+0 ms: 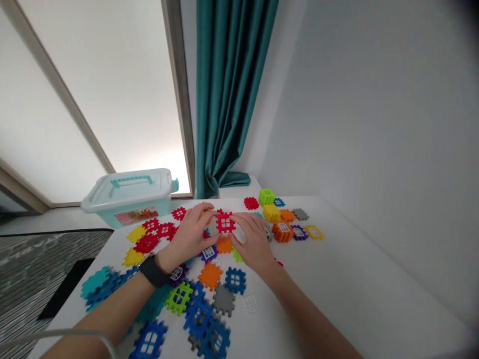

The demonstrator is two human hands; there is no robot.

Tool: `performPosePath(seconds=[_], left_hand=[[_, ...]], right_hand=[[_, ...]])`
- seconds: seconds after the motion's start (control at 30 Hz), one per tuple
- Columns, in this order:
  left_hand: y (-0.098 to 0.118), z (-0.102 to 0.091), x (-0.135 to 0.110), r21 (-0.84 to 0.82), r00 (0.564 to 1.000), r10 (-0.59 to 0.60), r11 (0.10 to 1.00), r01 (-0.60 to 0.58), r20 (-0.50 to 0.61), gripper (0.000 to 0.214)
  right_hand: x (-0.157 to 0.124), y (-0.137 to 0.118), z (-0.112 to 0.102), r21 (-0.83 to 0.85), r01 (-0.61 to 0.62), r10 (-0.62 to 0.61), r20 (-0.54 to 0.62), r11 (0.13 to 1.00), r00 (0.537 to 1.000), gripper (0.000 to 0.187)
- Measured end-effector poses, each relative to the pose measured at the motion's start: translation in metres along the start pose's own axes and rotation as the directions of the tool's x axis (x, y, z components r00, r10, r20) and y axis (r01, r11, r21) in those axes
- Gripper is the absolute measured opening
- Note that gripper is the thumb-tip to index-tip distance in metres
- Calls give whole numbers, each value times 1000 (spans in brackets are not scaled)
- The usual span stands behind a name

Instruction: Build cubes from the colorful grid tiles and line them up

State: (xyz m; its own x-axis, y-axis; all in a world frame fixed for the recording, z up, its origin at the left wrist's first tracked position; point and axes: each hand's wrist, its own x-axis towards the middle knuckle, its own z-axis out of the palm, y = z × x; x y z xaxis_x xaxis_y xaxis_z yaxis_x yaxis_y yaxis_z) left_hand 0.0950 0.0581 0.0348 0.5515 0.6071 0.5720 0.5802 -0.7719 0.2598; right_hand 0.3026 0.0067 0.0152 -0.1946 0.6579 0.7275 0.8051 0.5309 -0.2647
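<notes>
A red interlocking building tile with a window grid (225, 222) is held up between my two hands above the table. My left hand (190, 232), with a dark watch on the wrist, has its thumb and fingers curved at the tile's left edge. From the other side, my right hand (254, 242) grips the right edge with thumb and fingertips. Just below them lie an orange tile (224, 245) and a purple tile with a white window insert (208, 253). A lime green piece (237, 255) is partly hidden by my right hand.
Loose blue (235, 280), grey (224, 299) and red tiles (146, 243) cover the white table's left and middle. Small stacks, including an orange one (283, 232) and a lime one (266, 196), stand right. A lidded plastic box (130, 197) sits back left, near a green curtain (228, 99).
</notes>
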Motion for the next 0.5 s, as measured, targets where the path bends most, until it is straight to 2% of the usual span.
performPosePath(seconds=[0.2, 0.37, 0.5], left_hand=[[3, 21, 29, -89, 1000, -13, 996, 15, 21, 42], [-8, 44, 50, -76, 995, -4, 997, 11, 102, 38], [-15, 68, 67, -156, 994, -43, 986, 58, 101, 35]], right_hand=[[-1, 29, -17, -85, -35, 32, -37, 996, 999, 36], [-3, 60, -35, -181, -59, 48, -62, 982, 997, 34], [-6, 81, -45, -245, -95, 72, -101, 965, 992, 30]])
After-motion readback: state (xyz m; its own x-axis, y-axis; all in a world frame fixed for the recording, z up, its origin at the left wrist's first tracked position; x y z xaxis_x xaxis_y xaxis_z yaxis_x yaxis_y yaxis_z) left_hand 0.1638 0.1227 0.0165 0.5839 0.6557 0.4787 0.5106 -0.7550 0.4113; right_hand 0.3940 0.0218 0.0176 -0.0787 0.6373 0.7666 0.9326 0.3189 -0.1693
